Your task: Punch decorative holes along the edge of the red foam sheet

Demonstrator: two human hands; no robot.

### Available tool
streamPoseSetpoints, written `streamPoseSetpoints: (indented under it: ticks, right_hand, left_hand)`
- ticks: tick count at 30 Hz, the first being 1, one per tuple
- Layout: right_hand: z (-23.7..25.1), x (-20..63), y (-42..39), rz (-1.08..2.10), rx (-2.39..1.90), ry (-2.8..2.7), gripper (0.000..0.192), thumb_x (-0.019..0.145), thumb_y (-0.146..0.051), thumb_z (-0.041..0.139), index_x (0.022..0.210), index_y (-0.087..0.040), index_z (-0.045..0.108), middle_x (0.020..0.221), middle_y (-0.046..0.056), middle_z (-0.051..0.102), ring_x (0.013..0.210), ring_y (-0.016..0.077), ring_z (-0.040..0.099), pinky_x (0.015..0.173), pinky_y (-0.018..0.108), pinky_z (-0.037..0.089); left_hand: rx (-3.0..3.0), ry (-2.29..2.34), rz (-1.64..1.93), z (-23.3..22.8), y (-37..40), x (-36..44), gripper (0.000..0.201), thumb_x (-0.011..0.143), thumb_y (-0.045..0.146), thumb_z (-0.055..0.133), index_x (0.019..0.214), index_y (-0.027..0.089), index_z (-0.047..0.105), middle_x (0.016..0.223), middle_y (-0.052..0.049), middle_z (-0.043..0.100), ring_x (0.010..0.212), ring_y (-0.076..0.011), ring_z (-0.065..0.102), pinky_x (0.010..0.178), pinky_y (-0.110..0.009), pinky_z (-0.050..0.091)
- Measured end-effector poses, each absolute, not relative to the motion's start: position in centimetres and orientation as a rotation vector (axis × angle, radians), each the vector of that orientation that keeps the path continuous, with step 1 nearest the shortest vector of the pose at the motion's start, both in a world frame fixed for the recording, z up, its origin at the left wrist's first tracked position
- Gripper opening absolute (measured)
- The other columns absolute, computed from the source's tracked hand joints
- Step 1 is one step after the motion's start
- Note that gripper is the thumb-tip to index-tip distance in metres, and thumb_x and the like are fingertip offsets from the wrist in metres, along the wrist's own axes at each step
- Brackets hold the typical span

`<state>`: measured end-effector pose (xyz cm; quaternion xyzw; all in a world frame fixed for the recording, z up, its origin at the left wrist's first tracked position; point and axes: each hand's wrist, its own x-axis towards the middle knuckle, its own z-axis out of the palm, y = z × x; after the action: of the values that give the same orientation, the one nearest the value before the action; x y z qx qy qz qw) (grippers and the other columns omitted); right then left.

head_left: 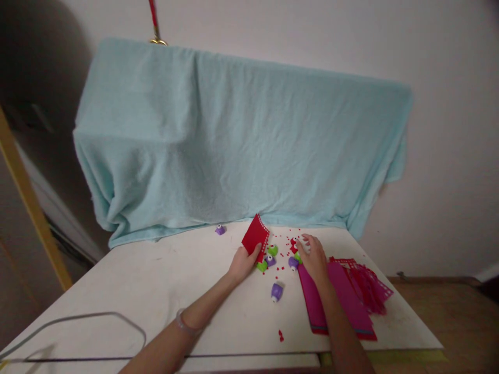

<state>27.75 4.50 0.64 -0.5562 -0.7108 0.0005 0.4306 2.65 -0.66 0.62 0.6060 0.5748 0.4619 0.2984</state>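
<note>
You see a matt red paper card (pixel 255 237) with a punched edge in your left hand (pixel 242 264). The small punches (pixel 276 291) look like glossy, smooth plastic. The pink sheets (pixel 343 296) look like matt paper. The tabletop (pixel 156 280) is a smooth, dull white board. The towel (pixel 234 140) behind is soft, nubby cloth.

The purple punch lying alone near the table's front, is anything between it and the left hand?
Nothing visible. The left hand holds the red sheet; bare table lies between it and the purple punch. The green punch sits beside the hand, off that path.
</note>
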Motion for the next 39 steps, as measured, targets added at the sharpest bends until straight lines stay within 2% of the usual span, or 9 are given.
streamPoseSetpoints:
  ticks: [10, 17, 21, 29, 39]
  right_hand:
    - [-1.0, 27.5, 5.2, 0.005, -1.443, -1.919, 0.039, 0.075, -0.036, 0.063, 0.106, -0.017, 0.051, 0.096, 0.009, 0.061, 0.092, 0.0253, 0.055, 0.083, 0.036, 0.042]
    - [-1.3, 27.9, 5.4, 0.046, -1.499, -1.872, 0.024, 0.076, -0.035, 0.059, 0.094, -0.019, 0.055, 0.085, 0.007, 0.063, 0.085, 0.0234, 0.056, 0.077, 0.033, 0.042]
    - [-1.8, 28.1, 5.9, 0.081, -1.498, -1.869, 0.019, 0.077, -0.036, 0.059, 0.087, -0.019, 0.058, 0.082, 0.007, 0.064, 0.082, 0.0231, 0.057, 0.076, 0.033, 0.042]
    - [-2.3, 28.3, 6.4, 0.07, -1.476, -1.896, 0.022, 0.078, -0.039, 0.061, 0.086, -0.018, 0.062, 0.085, 0.009, 0.065, 0.084, 0.0247, 0.057, 0.08, 0.036, 0.043]
    - [-2.6, 28.5, 6.7, 0.104, -1.476, -1.899, 0.025, 0.078, -0.041, 0.063, 0.085, -0.017, 0.066, 0.081, 0.008, 0.065, 0.08, 0.0236, 0.058, 0.077, 0.034, 0.043]
  left_hand:
    - [1.609, 1.524, 1.258, 0.1, -0.4, 2.7, 0.055, 0.091, 0.056, 0.04, 0.112, 0.012, 0.066, 0.098, -0.01, 0.072, 0.088, -0.0237, 0.066, 0.083, -0.032, 0.048]
    - [1.58, 1.596, 1.199, 0.3, -0.6, 2.9, 0.056, 0.09, 0.058, 0.041, 0.108, 0.012, 0.067, 0.089, -0.01, 0.073, 0.088, -0.0247, 0.066, 0.08, -0.031, 0.048]
    - [1.605, 1.601, 1.2, 0.4, -0.7, 2.9, 0.054, 0.09, 0.058, 0.041, 0.107, 0.014, 0.068, 0.091, -0.01, 0.073, 0.091, -0.025, 0.066, 0.083, -0.031, 0.047]
    - [1.66, 1.544, 1.242, 0.6, -0.8, 2.9, 0.054, 0.092, 0.056, 0.038, 0.112, 0.015, 0.066, 0.101, -0.01, 0.072, 0.092, -0.0241, 0.065, 0.085, -0.031, 0.047]
    - [1.62, 1.576, 1.196, 0.6, -0.8, 3.0, 0.057, 0.091, 0.059, 0.039, 0.109, 0.013, 0.067, 0.093, -0.01, 0.074, 0.094, -0.0253, 0.066, 0.085, -0.031, 0.047]
